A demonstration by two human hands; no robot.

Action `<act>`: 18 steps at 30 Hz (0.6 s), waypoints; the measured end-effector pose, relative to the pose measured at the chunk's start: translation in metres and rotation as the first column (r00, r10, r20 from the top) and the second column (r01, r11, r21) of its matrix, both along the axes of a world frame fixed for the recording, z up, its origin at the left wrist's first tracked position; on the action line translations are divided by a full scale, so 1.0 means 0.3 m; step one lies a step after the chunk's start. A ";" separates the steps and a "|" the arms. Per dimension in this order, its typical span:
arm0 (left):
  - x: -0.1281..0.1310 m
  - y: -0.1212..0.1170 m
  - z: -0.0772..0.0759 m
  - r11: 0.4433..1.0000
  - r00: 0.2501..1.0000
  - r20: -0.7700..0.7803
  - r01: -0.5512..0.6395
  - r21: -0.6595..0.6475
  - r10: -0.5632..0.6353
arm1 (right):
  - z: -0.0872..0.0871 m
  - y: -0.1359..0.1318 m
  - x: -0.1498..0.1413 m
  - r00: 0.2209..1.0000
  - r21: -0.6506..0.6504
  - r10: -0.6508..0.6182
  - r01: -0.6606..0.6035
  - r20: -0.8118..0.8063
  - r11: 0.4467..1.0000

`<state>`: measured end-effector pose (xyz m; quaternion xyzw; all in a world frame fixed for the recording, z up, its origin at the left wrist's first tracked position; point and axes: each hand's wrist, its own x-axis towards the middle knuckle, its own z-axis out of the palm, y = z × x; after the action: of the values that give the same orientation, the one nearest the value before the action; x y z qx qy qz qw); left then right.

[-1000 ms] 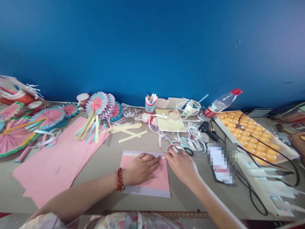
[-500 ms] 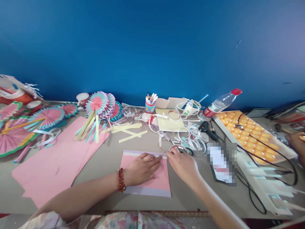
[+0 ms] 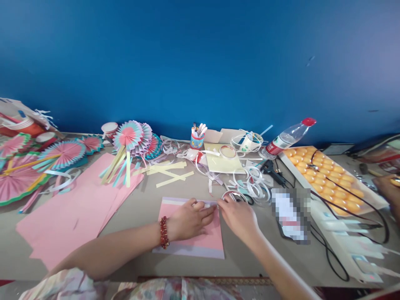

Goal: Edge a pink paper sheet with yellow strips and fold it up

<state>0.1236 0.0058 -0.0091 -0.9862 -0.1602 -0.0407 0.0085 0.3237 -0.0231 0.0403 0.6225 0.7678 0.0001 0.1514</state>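
Pink sheet (image 3: 213, 239) lies flat on the counter (image 3: 250, 266) right in front of you, under your left grip (image 3: 192, 221) and just left of your right grip (image 3: 239, 216). Lavender bands run along its near and far edges. Left grip: palm down, fingers laid out loosely over the sheet's upper half, pointing right; forearm crosses the sheet's left side, red beaded bracelet (image 3: 164, 232) at the wrist. Right grip: fingers bunched at the sheet's far right corner, fingertips next to your left ones; whether they pinch anything, can't tell, your own fingers cover it. Most of that grip sits over the counter, off the sheet.

A ring-shaped roll (image 3: 234, 192) shows just beyond your right knuckles, partly hidden; contact unclear. White paper loops (image 3: 256, 187) lie near it, further back. Phone (image 3: 289, 216), screen pixelated, is to the right of your right grip, apart from it. Pale yellow strips (image 3: 175, 179) lie crossed beyond the sheet. Large pink papers (image 3: 71, 212) spread out to the left, well clear of both grips, pleated fans (image 3: 128, 135) at their far end.
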 end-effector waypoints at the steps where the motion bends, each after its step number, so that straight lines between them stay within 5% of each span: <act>1: 0.002 0.002 0.002 1.000 1.000 -0.004 0.005 0.005 -0.005 | -0.004 0.000 0.000 1.000 0.003 -0.003 0.003 -0.004 1.000; 18: 0.025 0.027 -0.002 0.998 0.998 0.045 0.053 -0.017 -0.052 | -0.047 -0.017 0.017 0.996 0.079 0.047 -0.041 -0.071 0.996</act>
<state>0.1312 0.0140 -0.0097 -0.9890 -0.1345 -0.0615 -0.0052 0.3288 -0.0281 0.0263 0.6106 0.7857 0.0108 0.0990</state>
